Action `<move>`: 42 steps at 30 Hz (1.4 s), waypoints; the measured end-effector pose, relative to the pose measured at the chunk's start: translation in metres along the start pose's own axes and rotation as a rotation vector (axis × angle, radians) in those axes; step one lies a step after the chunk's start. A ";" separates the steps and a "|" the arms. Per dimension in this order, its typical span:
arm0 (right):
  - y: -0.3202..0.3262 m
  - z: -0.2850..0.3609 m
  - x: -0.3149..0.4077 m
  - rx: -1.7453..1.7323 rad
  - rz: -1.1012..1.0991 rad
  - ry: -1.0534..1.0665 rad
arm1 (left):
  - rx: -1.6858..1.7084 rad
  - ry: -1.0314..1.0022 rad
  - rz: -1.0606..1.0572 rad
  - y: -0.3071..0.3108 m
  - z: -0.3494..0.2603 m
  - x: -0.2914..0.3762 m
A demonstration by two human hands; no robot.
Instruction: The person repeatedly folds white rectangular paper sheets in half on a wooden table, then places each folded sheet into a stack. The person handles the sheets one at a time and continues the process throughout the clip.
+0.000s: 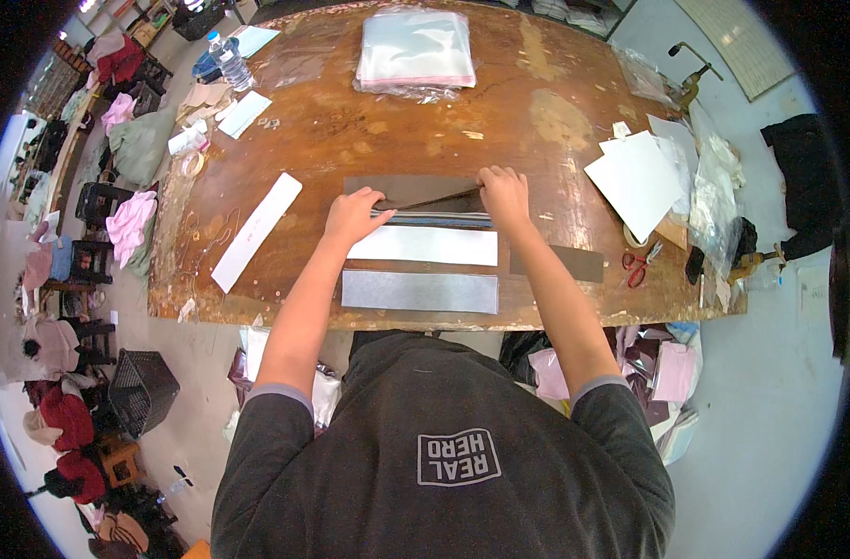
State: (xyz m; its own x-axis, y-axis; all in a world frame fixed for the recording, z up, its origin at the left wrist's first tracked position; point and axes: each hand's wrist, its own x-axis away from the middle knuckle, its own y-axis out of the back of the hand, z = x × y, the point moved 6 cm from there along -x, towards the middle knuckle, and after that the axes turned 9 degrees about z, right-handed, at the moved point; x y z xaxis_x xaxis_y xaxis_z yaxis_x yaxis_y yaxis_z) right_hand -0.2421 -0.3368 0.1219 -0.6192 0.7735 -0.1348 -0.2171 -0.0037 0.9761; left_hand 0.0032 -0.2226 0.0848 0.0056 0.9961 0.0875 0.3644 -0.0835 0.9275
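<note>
My left hand (pixel 355 215) and my right hand (pixel 504 197) pinch the two ends of a dark brown strip (pixel 425 194), perhaps cloth or interlining. Its near edge is lifted and slants up towards the right hand. Below that edge shows a stack of thin strips (pixel 439 219) in grey, blue and black. A white card strip (pixel 425 244) lies just nearer to me, and a grey strip (pixel 419 292) lies nearest the table edge. Partly behind my right forearm is another dark brown strip (pixel 577 264).
The worn wooden table (pixel 313 140) bears a pile of clear plastic bags (pixel 416 50) at the back. A marked white strip (pixel 257 232) and a water bottle (pixel 230 61) are at left. Red-handled scissors (pixel 640 264) and white sheets (pixel 638 180) lie right.
</note>
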 end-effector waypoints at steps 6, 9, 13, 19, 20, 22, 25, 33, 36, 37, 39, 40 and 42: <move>0.003 0.001 -0.005 -0.071 0.147 -0.008 | 0.021 0.015 0.010 0.000 0.001 0.000; 0.012 0.006 -0.006 -0.068 -0.003 0.038 | 0.019 0.025 0.017 -0.002 0.001 0.001; 0.020 0.013 -0.007 0.024 -0.110 0.027 | -0.032 0.024 -0.017 -0.001 -0.005 -0.002; 0.084 0.102 -0.003 -0.192 -0.242 0.369 | -0.083 0.050 -0.183 0.001 -0.009 0.003; 0.090 0.110 0.000 -0.210 -0.239 0.392 | -0.016 0.050 -0.251 0.001 -0.007 0.005; 0.096 0.104 0.011 -0.374 -0.212 0.351 | 0.099 0.052 -0.348 0.005 -0.004 0.009; 0.095 0.069 0.040 -0.561 -0.242 0.260 | 0.038 -0.002 -0.552 0.031 -0.005 0.045; 0.005 -0.004 0.170 -0.994 0.187 -0.422 | 0.710 0.188 -0.096 0.002 0.029 0.140; -0.057 -0.016 0.209 -1.076 0.182 -0.471 | 0.781 0.321 0.040 -0.057 0.051 0.165; -0.069 -0.021 0.213 -1.053 0.199 -0.509 | 0.766 0.359 0.038 -0.068 0.049 0.172; -0.089 -0.028 0.220 -1.004 0.230 -0.584 | 0.749 0.409 0.008 -0.081 0.048 0.176; -0.093 -0.027 0.217 -1.108 0.082 -0.562 | 0.749 0.420 -0.020 -0.084 0.047 0.175; -0.090 -0.030 0.212 -0.884 0.168 -0.555 | 0.718 0.427 -0.086 -0.084 0.047 0.175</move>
State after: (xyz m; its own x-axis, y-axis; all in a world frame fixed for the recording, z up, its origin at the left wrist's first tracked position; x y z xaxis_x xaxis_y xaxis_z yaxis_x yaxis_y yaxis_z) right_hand -0.3763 -0.1918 0.0005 -0.3090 0.9008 0.3050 -0.7716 -0.4250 0.4734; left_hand 0.0173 -0.0400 0.0048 -0.3494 0.8905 0.2914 0.8525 0.1731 0.4932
